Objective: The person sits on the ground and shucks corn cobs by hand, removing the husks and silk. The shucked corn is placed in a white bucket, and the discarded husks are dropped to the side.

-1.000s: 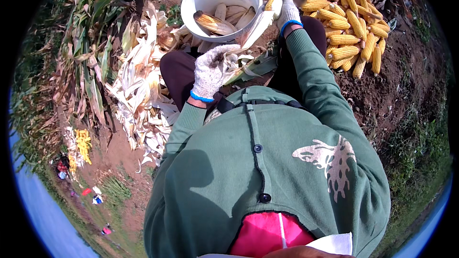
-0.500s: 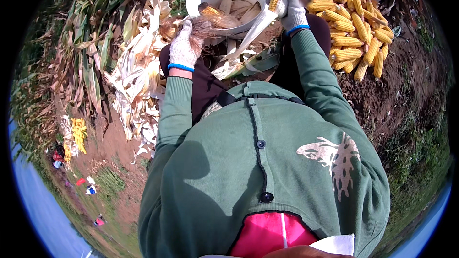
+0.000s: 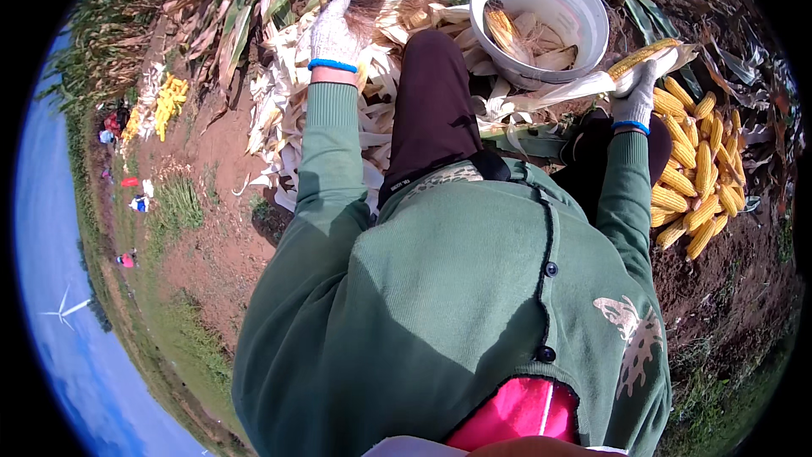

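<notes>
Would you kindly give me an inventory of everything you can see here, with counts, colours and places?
Bucket: one, white, upper right of centre
Ears in the bucket: several, tan and yellow, inside
Held ear: one, yellow with pale husk, in right hand
Silk: one tuft, brown, at left hand
Corn pile: many ears, yellow, right
Husks: many, cream, left of bucket
Stalks: many, green and tan, upper left
Far corn: uncounted, yellow, far left
Wind turbine: one, white, lower left
Sky: blue, left edge
Trousers: one pair, dark, centre
Sweater: one, green, lower centre
Gloves: two, white, on both hands
</notes>
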A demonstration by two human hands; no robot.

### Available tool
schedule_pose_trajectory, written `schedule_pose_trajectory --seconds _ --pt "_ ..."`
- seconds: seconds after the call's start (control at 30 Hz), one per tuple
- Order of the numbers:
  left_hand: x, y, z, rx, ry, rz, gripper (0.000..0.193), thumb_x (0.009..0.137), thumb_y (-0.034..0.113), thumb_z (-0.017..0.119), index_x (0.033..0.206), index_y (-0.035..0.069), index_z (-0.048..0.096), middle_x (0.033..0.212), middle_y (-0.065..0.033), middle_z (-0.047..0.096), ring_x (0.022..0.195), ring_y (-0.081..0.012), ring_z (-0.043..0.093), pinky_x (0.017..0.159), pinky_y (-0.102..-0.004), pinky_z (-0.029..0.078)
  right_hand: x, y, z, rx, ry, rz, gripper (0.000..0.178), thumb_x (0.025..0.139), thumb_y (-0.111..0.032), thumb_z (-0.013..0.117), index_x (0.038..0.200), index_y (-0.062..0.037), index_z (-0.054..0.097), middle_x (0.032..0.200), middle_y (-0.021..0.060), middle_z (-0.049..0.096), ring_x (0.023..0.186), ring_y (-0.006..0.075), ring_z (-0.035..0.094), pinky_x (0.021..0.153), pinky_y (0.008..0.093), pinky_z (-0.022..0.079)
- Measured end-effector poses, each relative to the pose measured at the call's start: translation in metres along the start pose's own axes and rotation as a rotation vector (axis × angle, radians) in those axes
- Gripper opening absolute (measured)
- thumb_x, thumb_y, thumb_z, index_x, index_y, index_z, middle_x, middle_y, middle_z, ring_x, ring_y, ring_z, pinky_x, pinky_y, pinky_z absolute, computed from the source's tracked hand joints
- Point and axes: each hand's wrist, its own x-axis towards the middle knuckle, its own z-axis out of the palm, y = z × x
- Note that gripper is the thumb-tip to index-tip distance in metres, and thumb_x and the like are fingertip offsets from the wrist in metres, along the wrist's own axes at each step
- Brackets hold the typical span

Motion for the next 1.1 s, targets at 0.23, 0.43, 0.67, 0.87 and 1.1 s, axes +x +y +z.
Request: schedule_pose_trajectory --seconds 0.23,0.43,0.67,0.87,1.1 --pt "-0.096 0.036 -0.233 0.102 0.239 -0.022 0.037 0.098 0.011 0.052 0.133 0.0 0.049 0.125 -0.0141 0.058 0.115 -0.0256 0.054 0.096 -0.0416 0.049 -0.02 0.003 0.026 -0.216 0.079 0.03 0.063 0.088 -0.054 0.058 0.131 -0.0084 0.047 0.128 0.0137 0.057 0.116 0.0315 0.056 0.101 0.0506 0.041" --pt "-0.155 0.017 -0.297 1.961 0.533 -0.363 0.1 0.064 0.058 0.078 0.137 -0.002 0.044 0.137 -0.0243 0.048 0.128 -0.0349 0.046 0.103 -0.0383 0.041 -0.049 0.011 0.055 -0.289 0.129 0.01 0.057 0.089 -0.047 0.059 0.128 -0.0069 0.05 0.118 0.0114 0.061 0.111 0.031 0.057 0.098 0.0498 0.044" --pt "-0.089 0.03 -0.209 1.426 0.357 0.115 0.058 0.079 0.027 0.076 0.126 0.0 0.055 0.119 -0.016 0.063 0.11 -0.0239 0.06 0.096 -0.0339 0.045 -0.013 0.009 0.013 -0.001 -0.331 0.104 0.059 0.09 -0.046 0.057 0.122 0.003 0.048 0.104 0.0194 0.059 0.096 0.0335 0.06 0.092 0.0487 0.05" --pt "-0.039 0.043 -0.139 1.992 0.408 0.087 0.062 0.083 0.054 0.063 0.104 -0.004 0.069 0.099 -0.021 0.069 0.093 -0.0316 0.064 0.082 -0.0383 0.048 -0.03 0.012 0.026 -0.095 -0.257 0.005 0.06 0.092 -0.05 0.053 0.125 -0.0002 0.046 0.104 0.0197 0.06 0.093 0.0354 0.062 0.085 0.0541 0.054" --pt "-0.047 0.04 -0.207 0.508 0.243 -0.06 0.061 0.094 0.04 0.058 0.14 0.004 0.041 0.131 -0.0196 0.052 0.117 -0.0332 0.053 0.097 -0.0424 0.045 -0.034 0.003 0.025 -0.086 -0.225 -0.042 0.066 0.091 -0.055 0.051 0.124 0.0019 0.046 0.103 0.0202 0.06 0.09 0.036 0.062 0.083 0.0511 0.053"
